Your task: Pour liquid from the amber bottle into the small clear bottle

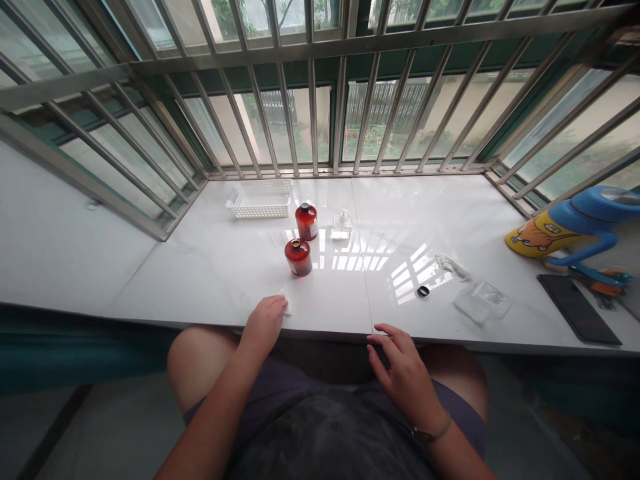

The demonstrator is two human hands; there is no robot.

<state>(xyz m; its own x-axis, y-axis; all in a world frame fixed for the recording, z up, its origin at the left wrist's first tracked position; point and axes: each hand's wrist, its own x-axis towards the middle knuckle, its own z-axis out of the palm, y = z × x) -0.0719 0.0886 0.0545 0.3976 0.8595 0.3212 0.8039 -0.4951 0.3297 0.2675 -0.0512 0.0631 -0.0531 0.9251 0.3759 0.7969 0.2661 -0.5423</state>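
My left hand [265,321] is at the table's front edge, its fingers closed on a small white tissue [287,305] that lies against the tabletop. Just beyond it stands a red-brown bottle [299,259] with an uncapped neck. A second red-brown bottle [307,223], with a dark top and a pale label, is upright behind the first. To its right is a small clear glass bottle [342,225]. My right hand [399,363] hovers by the front edge with fingers apart and nothing in them. A black ring-shaped cap [423,291] lies farther in, to its right.
A white plastic basket [261,200] sits at the back left of the white table [200,280]. On the right are a crumpled clear wrapper [453,267], a clear plastic case [483,302], a black phone [577,310] and a yellow-blue water bottle [550,230]. Metal window bars [340,107] border the back.
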